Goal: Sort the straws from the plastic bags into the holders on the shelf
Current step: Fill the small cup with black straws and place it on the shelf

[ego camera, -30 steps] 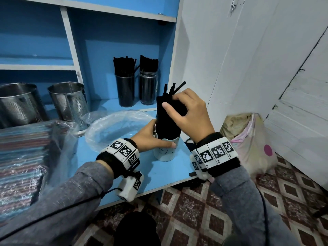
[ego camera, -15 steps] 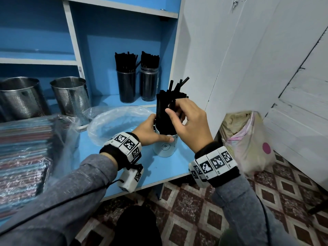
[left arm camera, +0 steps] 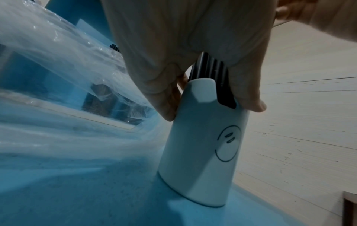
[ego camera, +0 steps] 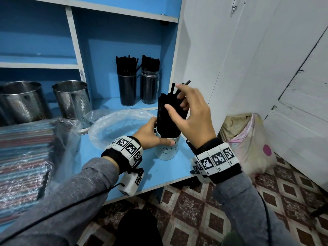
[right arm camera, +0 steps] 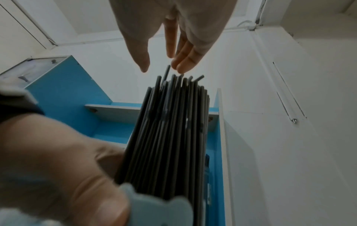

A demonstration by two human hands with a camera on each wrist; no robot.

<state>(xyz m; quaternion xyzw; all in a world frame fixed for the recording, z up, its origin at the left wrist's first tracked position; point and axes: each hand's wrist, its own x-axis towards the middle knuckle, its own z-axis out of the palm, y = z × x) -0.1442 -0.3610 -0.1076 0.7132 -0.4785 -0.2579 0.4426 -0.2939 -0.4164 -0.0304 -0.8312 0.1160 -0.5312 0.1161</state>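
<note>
White holder (ego camera: pixel 166 150) stands near the front right corner of the blue shelf board (ego camera: pixel 159 173), packed tight with black straws (ego camera: pixel 168 119). Left hand (ego camera: pixel 150 135) grips it at the rim, thumb on the near side and fingers round the far side, steadying it. Right hand (ego camera: pixel 191 118) is spread, fingers relaxed, fingertips (right arm camera: pixel 181 67) just above the tallest straw ends, holding nothing. A few straws (ego camera: pixel 179 87) stick up above the bundle, one leaning off toward the right.

Risks, as I judge them:
- Holder sits close to the board's front edge; a sideways knock while tapping the tall straws down could tip it off the edge, spilling the bundle onto the tiled floor (ego camera: pixel 204 210)
- Bundle is top-heavy and far taller than the holder; if the left hand lets go early, it may topple
- The leaning straw could bend or pop out if pressed off-axis
- Loose clear bag (ego camera: pixel 117 125) lies just behind the left hand; a snagged wrist could drag it into the holder

Two full jars (ego camera: pixel 138 87) stand at the back edge, well apart
</note>
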